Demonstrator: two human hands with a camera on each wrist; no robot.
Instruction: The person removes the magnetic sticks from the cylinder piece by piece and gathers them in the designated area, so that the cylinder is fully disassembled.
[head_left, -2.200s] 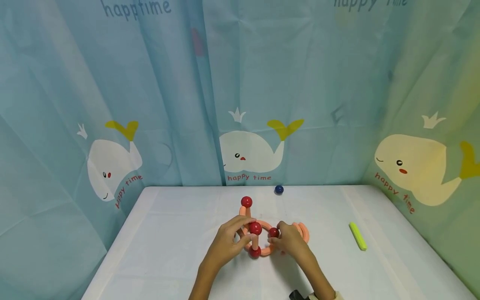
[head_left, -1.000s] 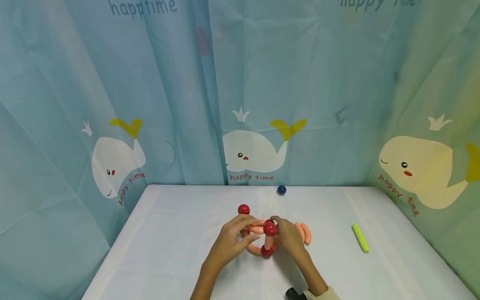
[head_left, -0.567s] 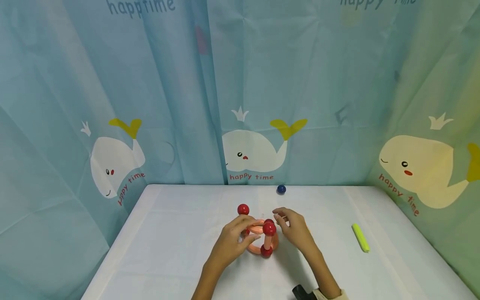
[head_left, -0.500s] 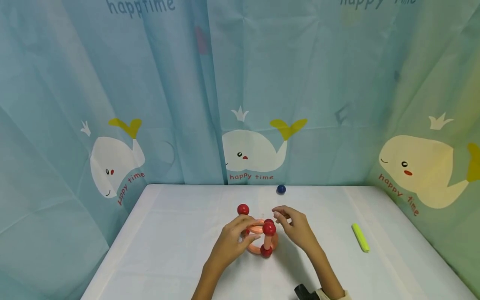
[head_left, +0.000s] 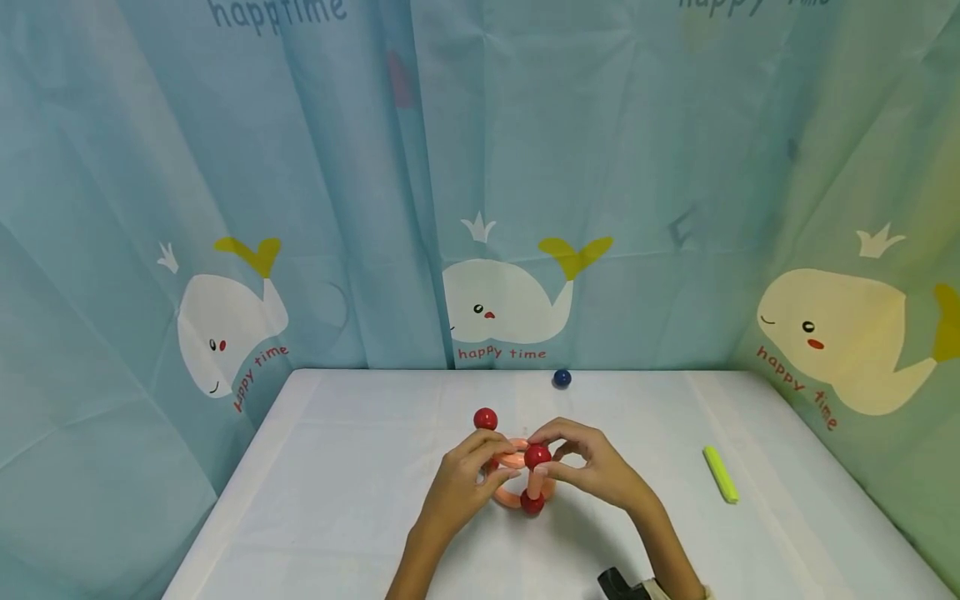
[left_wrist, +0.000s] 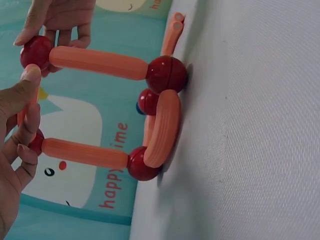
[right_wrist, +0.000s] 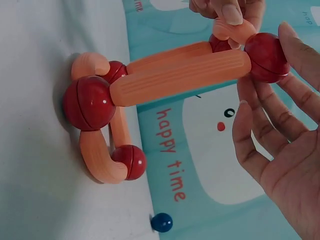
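With our left hand (head_left: 459, 483) we pinch the curved peach rod (right_wrist: 243, 33), its length running right — apparently to the red ball (head_left: 537, 456) our right hand (head_left: 597, 468), nearer that end, pinches atop the upright rod (left_wrist: 100, 62).

Balls (left_wrist: 165, 74) are red, rods (left_wrist: 98, 62) salmon, one loose ball (head_left: 562, 379) navy, the stick (head_left: 721, 475) lime-green — white whales (head_left: 495, 287) pattern the blue curtain (head_left: 525, 133).

Tabletop (left_wrist: 260, 140): matt, finely woven cloth
Red balls (right_wrist: 89, 103): glossy, smooth, plastic-looking
Peach rods (right_wrist: 180, 76): matt, plastic-looking, finely ribbed
Blue ball (head_left: 562, 379), tabletop's 12 o'clock: glossy, smooth
Green stick (head_left: 721, 475), 3 o'clock: plastic-looking
Curtain (head_left: 525, 142): thin, creased, faintly shiny sheet
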